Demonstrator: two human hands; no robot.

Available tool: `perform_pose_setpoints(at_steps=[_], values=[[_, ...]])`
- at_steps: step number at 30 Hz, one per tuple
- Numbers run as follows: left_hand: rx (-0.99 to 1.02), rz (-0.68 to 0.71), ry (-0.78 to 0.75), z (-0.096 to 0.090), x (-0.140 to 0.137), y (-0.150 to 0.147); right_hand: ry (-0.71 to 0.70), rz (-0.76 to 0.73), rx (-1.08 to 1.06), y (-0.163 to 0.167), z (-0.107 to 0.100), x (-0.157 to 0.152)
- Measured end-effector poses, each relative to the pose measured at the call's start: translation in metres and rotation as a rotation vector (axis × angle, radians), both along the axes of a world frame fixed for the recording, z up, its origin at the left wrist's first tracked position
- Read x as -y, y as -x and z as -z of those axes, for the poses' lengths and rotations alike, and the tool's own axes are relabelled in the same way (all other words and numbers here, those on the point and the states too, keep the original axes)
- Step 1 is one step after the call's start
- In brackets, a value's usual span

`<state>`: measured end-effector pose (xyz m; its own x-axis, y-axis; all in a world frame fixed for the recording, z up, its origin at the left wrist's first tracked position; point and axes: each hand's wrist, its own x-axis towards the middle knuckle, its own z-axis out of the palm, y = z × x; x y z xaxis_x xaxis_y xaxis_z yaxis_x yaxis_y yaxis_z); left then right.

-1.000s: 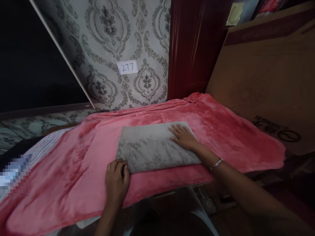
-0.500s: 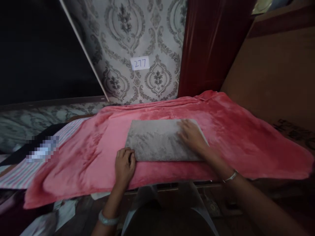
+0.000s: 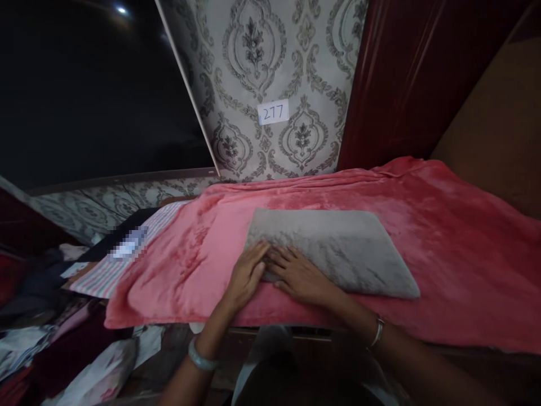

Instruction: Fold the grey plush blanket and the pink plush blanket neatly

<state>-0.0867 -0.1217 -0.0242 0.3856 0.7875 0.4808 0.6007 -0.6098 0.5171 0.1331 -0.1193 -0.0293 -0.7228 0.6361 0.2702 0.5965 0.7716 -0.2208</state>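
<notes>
A flat grey plush cloth (image 3: 329, 242), roughly rectangular and apparently folded, lies on a pink-red plush blanket (image 3: 203, 282). My left hand (image 3: 247, 273) rests at the cloth's left edge near the front corner, fingers stretched out and the thumb a little apart. Right beside it, my right hand (image 3: 300, 276) lies flat with spread fingers on the cloth's front left part. The fingertips of both hands nearly meet. That front left corner is mostly covered by the hands. Neither hand grasps anything.
A large dark screen (image 3: 93, 96) stands at the back left. A striped cloth (image 3: 114, 270) sticks out from under the blanket's left side. On the patterned wall is a paper label (image 3: 273, 111) reading 277. Bags and papers lie low at left.
My right hand has slid from the cloth's far right part to its front left corner, beside my left hand. The cloth now lies more slanted, and the view has shifted left.
</notes>
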Motion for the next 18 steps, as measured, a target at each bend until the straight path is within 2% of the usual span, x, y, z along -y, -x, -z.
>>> perform_pose_setpoints(at_steps=[2, 4, 8, 12, 15, 18], values=[[-0.175, 0.18, 0.12, -0.011, -0.019, -0.006, 0.021, 0.003, -0.007, 0.001, -0.002, 0.0], [-0.323, 0.235, 0.209, -0.02, -0.043, -0.011, 0.057, 0.008, -0.008, 0.003, -0.006, 0.001], [-0.518, 0.156, 0.235, -0.027, -0.098, -0.016, 0.129, 0.017, -0.005, 0.004, -0.011, 0.003], [-0.602, 0.075, 0.227, -0.025, -0.144, -0.023, 0.159, 0.031, 0.0, 0.003, -0.013, 0.004], [-0.618, -0.02, 0.269, -0.022, -0.167, -0.027, 0.171, 0.027, 0.0, 0.003, -0.014, 0.003], [-0.614, -0.081, 0.293, -0.019, -0.179, -0.03, 0.178, 0.026, -0.003, 0.004, -0.012, 0.002]])
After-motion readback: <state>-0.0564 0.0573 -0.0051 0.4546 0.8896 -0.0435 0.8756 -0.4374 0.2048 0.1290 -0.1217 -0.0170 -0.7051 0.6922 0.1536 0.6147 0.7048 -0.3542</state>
